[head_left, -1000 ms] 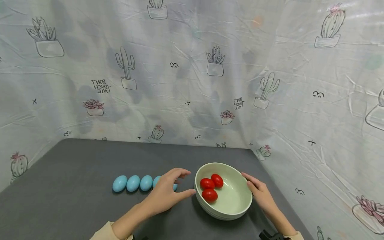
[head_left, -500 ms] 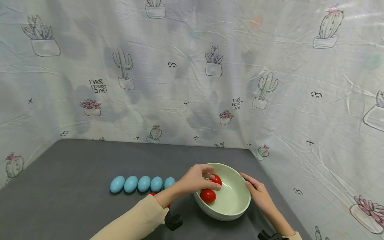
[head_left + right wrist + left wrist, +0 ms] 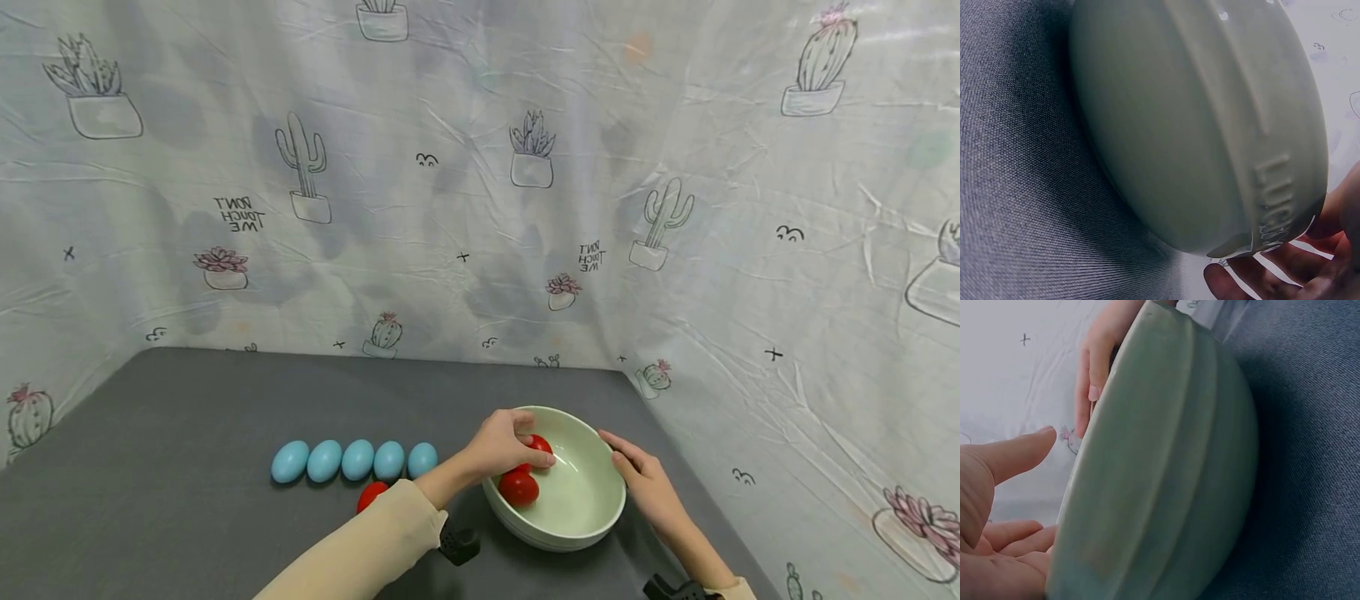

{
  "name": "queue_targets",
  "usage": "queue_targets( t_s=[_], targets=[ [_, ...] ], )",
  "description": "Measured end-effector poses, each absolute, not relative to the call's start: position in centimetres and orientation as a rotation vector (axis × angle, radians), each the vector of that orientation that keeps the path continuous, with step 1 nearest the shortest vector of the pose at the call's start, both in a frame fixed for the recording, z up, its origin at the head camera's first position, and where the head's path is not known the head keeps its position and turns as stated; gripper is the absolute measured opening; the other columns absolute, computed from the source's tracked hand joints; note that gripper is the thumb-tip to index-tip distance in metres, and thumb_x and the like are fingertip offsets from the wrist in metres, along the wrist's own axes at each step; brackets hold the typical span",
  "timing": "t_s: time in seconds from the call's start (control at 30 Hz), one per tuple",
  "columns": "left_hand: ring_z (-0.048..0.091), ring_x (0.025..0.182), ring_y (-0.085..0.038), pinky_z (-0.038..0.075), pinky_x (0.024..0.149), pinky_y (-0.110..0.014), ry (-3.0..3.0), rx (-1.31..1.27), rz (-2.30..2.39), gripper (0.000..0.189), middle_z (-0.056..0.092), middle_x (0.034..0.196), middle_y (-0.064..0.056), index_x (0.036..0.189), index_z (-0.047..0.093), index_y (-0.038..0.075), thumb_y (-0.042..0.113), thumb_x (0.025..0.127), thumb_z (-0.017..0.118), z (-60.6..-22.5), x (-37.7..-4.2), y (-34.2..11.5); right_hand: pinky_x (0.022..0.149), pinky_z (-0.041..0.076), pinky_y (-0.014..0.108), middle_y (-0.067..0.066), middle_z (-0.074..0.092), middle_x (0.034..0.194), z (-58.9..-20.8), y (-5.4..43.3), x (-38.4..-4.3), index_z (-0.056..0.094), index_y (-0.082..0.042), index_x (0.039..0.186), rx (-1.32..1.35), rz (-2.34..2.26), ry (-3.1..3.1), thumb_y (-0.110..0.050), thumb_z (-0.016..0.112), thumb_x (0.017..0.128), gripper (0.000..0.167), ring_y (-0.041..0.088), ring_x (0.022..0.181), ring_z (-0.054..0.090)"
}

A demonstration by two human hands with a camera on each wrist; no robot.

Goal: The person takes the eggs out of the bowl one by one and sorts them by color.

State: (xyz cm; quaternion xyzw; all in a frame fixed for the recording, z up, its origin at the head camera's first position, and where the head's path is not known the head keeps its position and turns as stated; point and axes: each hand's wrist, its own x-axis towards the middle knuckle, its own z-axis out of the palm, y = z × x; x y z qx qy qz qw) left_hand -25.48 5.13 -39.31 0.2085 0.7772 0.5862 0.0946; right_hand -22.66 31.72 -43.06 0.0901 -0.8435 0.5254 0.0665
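Dk grey tabletop [image 3: 202, 408] ran back to a wrinkled whitish sheet [image 3: 420, 283] that closed off the far side plus L & R sides. Sheet was printed w/ line-drawn cacti & succulents in pots, small crosses, soft grey blotches and mirrored lettering [image 3: 240, 214]; glossy streaks showed at upper R. Wrist views showed the tabletop as a fine woven cloth, w/ deep shadow under the bowl [image 3: 581, 500].

Pale green bowl stood upright on the near R part of the cloth; raised letters [image 3: 1274, 200] on its outer wall, partly legible as "LUC". Inside, toward its L side, were red eggs [image 3: 518, 489]: one near, one far by the fingers, a third mostly hidden btwn.

L hand [image 3: 501, 446] reached over the L rim, thumb & fingers either side of the far red egg; couldn't tell if it was gripped, as the bowl wall hid the contact in the L wrist view. R hand [image 3: 651, 487] held the bowl at its R rim, thumb by the lip, fingers along the outside.

L of the bowl, five blue eggs [image 3: 357, 460] lay in a L-to-R row. Just nearer, a loose red egg [image 3: 371, 497] sat partly behind the cream sleeve [image 3: 360, 546]. Black wrist strap [image 3: 459, 543] on L arm.
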Motion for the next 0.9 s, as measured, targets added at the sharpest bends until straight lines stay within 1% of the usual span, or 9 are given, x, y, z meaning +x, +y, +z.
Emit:
queue_targets(
  t_s=[0.17,0.4,0.57,0.67,0.77,0.9],
  targets=[
    [0.056,0.118,-0.032,0.052,0.093,-0.040,2.383,0.655,1.642,0.072,0.055,0.137,-0.014,0.138,0.052,-0.005,0.018,0.079,0.086,-39.4,-25.6,5.7,0.092,0.047,0.020,0.017,0.051,0.141,-42.9,31.6,-22.6,0.052,-0.002,0.142,0.251,1.597,-2.541,-0.014,0.047,0.106,0.038,0.030,0.129,0.048],
    [0.050,0.126,-0.034,0.049,0.096,-0.039,2.405,0.711,1.558,0.074,0.054,0.138,-0.013,0.139,0.051,-0.004,0.021,0.079,0.086,-39.7,-25.8,6.2,0.091,0.048,0.020,0.017,0.051,0.141,-43.0,31.5,-22.5,0.051,-0.002,0.142,0.251,1.599,-2.545,-0.014,0.047,0.106,0.038,0.031,0.129,0.048],
    [0.052,0.124,-0.035,0.050,0.095,-0.037,2.367,0.731,1.570,0.075,0.052,0.139,-0.015,0.140,0.050,-0.004,0.020,0.079,0.086,-40.0,-26.0,6.4,0.091,0.047,0.020,0.017,0.052,0.140,-43.1,31.5,-22.4,0.052,-0.002,0.141,0.263,1.590,-2.536,-0.014,0.048,0.106,0.038,0.030,0.128,0.049],
    [0.056,0.120,-0.035,0.052,0.093,-0.037,2.344,0.746,1.563,0.075,0.052,0.139,-0.016,0.140,0.048,-0.005,0.017,0.079,0.085,-40.0,-25.9,6.5,0.091,0.047,0.019,0.017,0.052,0.140,-43.2,31.5,-22.4,0.053,-0.002,0.141,0.276,1.582,-2.528,-0.014,0.049,0.106,0.037,0.030,0.128,0.049],
    [0.057,0.119,-0.033,0.051,0.093,-0.037,2.343,0.760,1.519,0.076,0.051,0.140,-0.015,0.142,0.047,-0.004,0.017,0.079,0.085,-40.0,-25.7,6.8,0.092,0.047,0.020,0.017,0.053,0.139,-43.2,31.5,-22.4,0.053,-0.001,0.140,0.281,1.586,-2.520,-0.013,0.049,0.105,0.037,0.030,0.128,0.049],
    [0.056,0.120,-0.031,0.049,0.096,-0.040,2.346,0.777,1.466,0.078,0.051,0.141,-0.014,0.143,0.047,-0.003,0.019,0.079,0.086,-40.0,-25.4,7.2,0.091,0.047,0.019,0.017,0.053,0.139,-43.2,31.5,-22.4,0.053,-0.001,0.140,0.274,1.595,-2.515,-0.013,0.049,0.105,0.037,0.031,0.128,0.049]
  ],
)
